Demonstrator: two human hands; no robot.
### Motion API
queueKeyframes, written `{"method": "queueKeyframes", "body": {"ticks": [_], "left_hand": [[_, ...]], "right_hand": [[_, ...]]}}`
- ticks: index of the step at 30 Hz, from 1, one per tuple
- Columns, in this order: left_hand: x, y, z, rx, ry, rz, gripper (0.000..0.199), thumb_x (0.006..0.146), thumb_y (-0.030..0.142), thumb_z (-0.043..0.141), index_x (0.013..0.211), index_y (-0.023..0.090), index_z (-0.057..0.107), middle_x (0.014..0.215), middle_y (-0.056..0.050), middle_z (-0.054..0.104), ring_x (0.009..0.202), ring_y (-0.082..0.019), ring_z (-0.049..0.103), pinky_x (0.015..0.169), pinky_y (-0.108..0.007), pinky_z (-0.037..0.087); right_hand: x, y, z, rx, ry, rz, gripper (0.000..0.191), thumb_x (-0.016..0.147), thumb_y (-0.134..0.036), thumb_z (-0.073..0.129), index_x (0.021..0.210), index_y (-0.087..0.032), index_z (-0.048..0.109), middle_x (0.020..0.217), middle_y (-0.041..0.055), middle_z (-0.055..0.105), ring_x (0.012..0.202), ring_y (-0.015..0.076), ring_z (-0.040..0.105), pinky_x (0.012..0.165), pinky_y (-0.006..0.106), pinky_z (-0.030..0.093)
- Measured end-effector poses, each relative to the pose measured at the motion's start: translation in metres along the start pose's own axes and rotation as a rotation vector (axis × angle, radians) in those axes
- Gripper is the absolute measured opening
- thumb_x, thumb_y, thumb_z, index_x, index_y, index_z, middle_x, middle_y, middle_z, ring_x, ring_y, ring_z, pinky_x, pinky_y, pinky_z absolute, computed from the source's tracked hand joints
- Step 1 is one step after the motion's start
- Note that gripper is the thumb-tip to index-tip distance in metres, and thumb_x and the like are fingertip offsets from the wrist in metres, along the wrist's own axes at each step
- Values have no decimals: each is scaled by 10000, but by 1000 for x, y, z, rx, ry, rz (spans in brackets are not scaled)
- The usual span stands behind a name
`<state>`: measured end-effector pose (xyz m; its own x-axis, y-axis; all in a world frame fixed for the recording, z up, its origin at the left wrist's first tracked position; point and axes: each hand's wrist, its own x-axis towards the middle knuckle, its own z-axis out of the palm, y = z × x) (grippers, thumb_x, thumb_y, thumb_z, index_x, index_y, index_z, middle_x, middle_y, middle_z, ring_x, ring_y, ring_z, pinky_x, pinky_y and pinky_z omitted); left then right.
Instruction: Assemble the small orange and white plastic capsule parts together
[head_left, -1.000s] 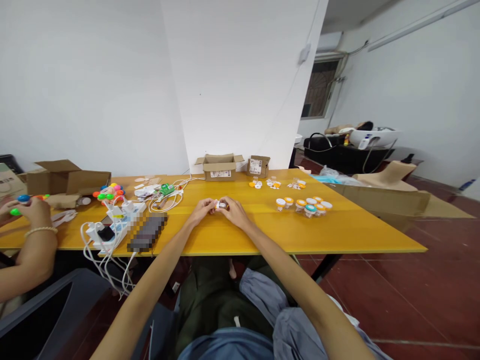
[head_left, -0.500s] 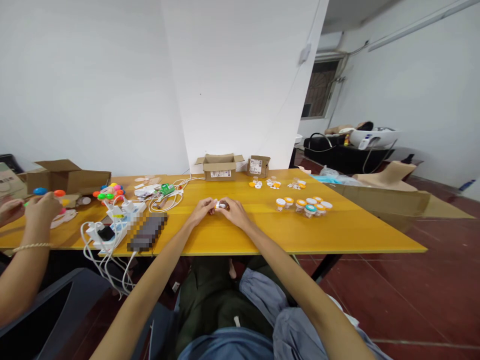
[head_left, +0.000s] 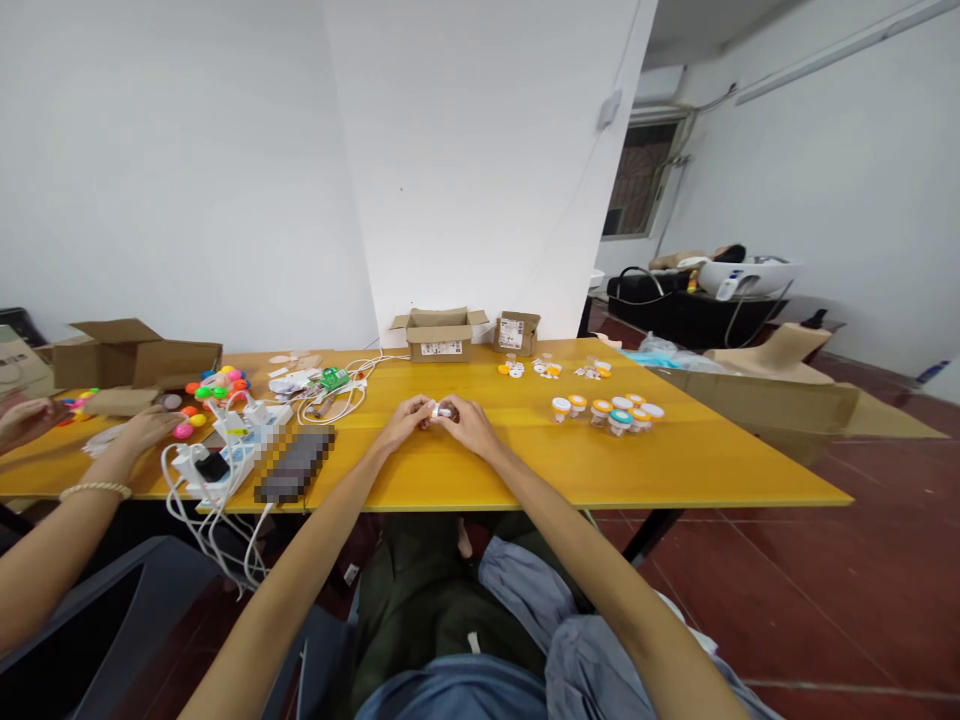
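Near the middle of the yellow table (head_left: 480, 480), my left hand (head_left: 406, 420) and my right hand (head_left: 466, 424) pinch a small white-topped container (head_left: 441, 411) between them. Its lower part is mostly hidden by my fingers. To the right stands a group of small clear jars (head_left: 620, 421) with orange, white and teal lids. Behind them, toward the back edge, lie loose lids and small parts (head_left: 550, 369) in several little clusters.
Open cardboard boxes (head_left: 440, 345) stand at the back. On the left are a power strip (head_left: 244, 450) with white cables, a pixelated dark device (head_left: 295, 465) and colourful balls (head_left: 219, 384). Another person's hand (head_left: 142, 432) reaches over the table there.
The other person's hands have lowered to the table, one moving right beside pink and yellow balls. My own hands have hardly moved and still hold the small container.
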<state>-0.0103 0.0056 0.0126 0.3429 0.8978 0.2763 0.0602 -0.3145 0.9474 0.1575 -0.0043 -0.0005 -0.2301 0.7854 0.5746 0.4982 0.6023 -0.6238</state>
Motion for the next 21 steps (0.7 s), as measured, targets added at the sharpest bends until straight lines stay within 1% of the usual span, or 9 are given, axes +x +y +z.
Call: {"method": "queueKeyframes", "body": {"ticks": [5,11,14,21], "left_hand": [[-1,1,0,-9,15,-8,415,731,583,721,750,184,607,593,40,542,583,-116,516,583,-242,407],[-1,1,0,-31,-1,-29,445,726,611,712,711,186,580,563,45,524,538,-103,490,564,-238,400],[0,-1,0,-38,-1,-39,464,730,623,703,684,185,558,548,44,519,516,-97,479,548,-235,390],[1,-1,1,-21,8,-56,475,746,635,676,668,189,532,545,43,506,509,-97,469,527,-235,365]], "right_hand": [[-2,1,-1,-15,-17,-77,93,808,-236,652,899,-249,639,891,20,724,791,196,652,741,297,485],[-3,-1,-3,-54,-32,-126,77,817,-206,634,883,-245,630,910,35,700,813,203,635,724,287,460],[-3,-2,-2,-67,-32,-132,102,806,-166,623,876,-240,627,909,37,693,818,202,628,719,283,454],[-4,-1,-1,-67,-29,-148,145,815,-135,592,901,-244,634,937,38,682,852,202,621,741,289,462]]}}
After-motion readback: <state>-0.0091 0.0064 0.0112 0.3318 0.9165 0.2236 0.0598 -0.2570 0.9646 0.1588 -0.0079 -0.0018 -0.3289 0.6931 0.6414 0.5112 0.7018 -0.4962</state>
